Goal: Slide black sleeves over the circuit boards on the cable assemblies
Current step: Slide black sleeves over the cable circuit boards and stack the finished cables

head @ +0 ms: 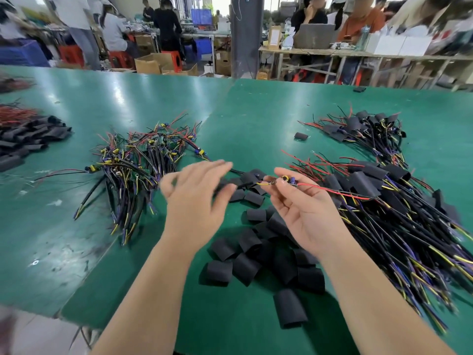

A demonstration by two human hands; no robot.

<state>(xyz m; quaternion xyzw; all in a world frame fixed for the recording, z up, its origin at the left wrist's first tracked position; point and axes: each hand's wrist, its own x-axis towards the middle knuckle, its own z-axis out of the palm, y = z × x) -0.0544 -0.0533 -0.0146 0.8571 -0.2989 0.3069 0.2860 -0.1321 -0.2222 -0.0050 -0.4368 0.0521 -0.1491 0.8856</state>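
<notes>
The right hand (302,213) pinches a cable assembly (286,181) by its board end between thumb and forefinger tips, the red wire trailing off to the right. The left hand (197,198), blurred, holds nothing, its fingers straight and spread just above loose black sleeves (254,198).

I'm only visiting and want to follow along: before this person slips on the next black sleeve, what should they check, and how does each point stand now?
1. Cable assembly held firmly: ok, the right hand pinches it at the board end.
2. Board end bare: ok, no sleeve covers it.
3. Sleeve in the left hand: not ok, that hand is open and holds nothing.
4. Loose sleeves within reach: ok, a heap lies just below both hands.
5. Red wire free of the finished pile: cannot tell, it trails over that pile.
</notes>
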